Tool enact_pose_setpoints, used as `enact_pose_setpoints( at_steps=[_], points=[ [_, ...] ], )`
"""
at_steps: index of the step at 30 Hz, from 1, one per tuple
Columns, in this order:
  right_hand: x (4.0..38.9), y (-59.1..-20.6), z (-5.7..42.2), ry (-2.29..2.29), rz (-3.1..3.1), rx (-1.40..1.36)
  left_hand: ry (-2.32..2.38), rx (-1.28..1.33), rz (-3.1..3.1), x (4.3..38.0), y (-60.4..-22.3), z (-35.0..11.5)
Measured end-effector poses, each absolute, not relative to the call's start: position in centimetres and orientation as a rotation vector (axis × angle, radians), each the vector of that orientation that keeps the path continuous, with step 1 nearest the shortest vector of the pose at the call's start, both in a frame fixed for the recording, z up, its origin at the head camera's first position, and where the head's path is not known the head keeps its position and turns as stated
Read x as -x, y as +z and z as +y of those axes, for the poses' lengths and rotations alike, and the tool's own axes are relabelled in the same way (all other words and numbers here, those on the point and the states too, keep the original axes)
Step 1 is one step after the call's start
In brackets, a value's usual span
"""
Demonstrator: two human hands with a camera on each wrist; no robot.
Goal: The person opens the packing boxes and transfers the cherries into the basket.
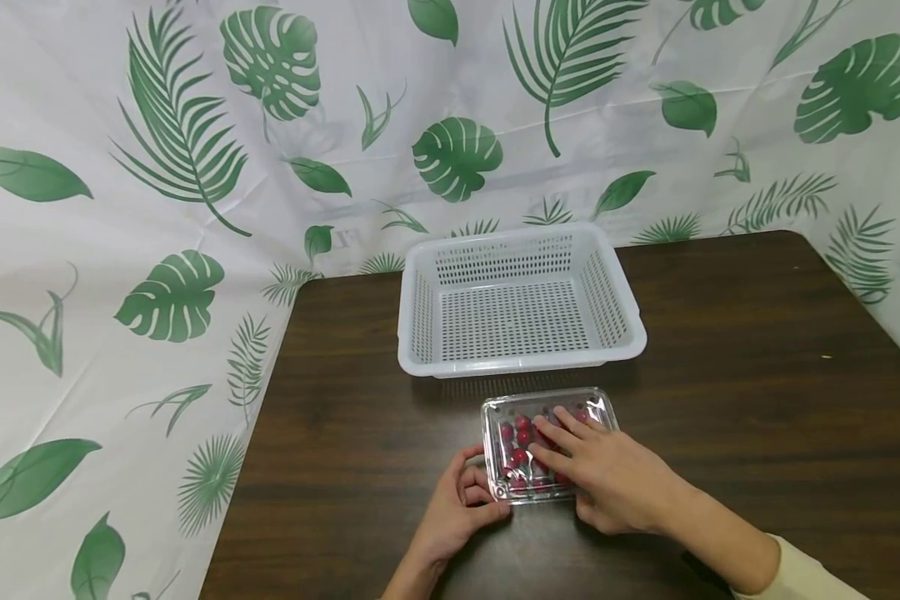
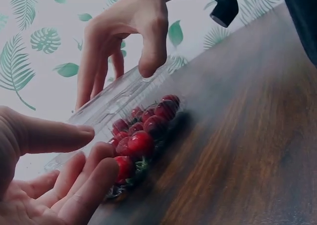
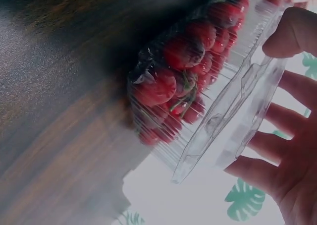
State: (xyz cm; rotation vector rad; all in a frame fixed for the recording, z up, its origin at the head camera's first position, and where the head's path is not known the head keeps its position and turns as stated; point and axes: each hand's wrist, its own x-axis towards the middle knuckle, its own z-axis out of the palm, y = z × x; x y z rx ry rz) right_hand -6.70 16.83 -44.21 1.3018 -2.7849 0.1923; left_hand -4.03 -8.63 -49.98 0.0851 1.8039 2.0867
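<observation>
A clear plastic clamshell box [image 1: 500, 414] lies on the dark table with its lid down. Inside are several small red fruits, which look like cherry tomatoes [image 2: 141, 144], some with green stems. At the box's near left corner, my left hand [image 1: 457, 504] holds the rim between the thumb and bent fingers. My right hand [image 1: 607, 471] lies across the lid from the right, its fingers spread and straight on the top. The right thumb [image 3: 292, 34] meets the lid's near edge. Part of the fruit is hidden under the right hand.
Just behind the box stands a white perforated plastic basket [image 1: 513, 321] with nothing in it. The brown wooden table [image 1: 727, 358] extends to both sides. A leaf-patterned white curtain [image 1: 360, 208] hangs along its back and sides.
</observation>
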Motion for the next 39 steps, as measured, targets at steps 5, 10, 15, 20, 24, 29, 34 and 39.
enact_pose_setpoints(
  at_steps=[5,10,15,20,24,29,34,39],
  points=[
    [6.6,-44.2,16.7,0.148,-2.774,-1.333,2.097,-0.082,1.827,4.0,-50.1,-8.5],
    [6.7,-44.3,16.9,0.171,-2.741,-1.338,2.154,-0.058,1.750,4.1,-50.2,-8.5],
    [7.1,-44.6,16.8,0.203,-2.677,-1.345,2.226,-0.001,1.607,4.2,-50.4,-8.5],
    [7.2,-44.8,16.6,0.212,-2.593,-1.352,2.258,0.067,1.562,4.4,-50.4,-8.4],
    [7.2,-44.9,16.1,0.190,-2.556,-1.357,2.292,0.115,1.549,4.2,-50.4,-8.1],
    [6.9,-45.0,15.3,0.155,-2.514,-1.330,2.332,0.189,1.555,4.1,-50.6,-7.6],
    [6.9,-45.5,14.5,0.125,-2.458,-1.300,2.366,0.216,1.580,4.1,-50.6,-6.9],
    [6.8,-45.8,13.9,0.071,-2.407,-1.287,2.386,0.250,1.589,4.0,-50.6,-6.4]
  ],
)
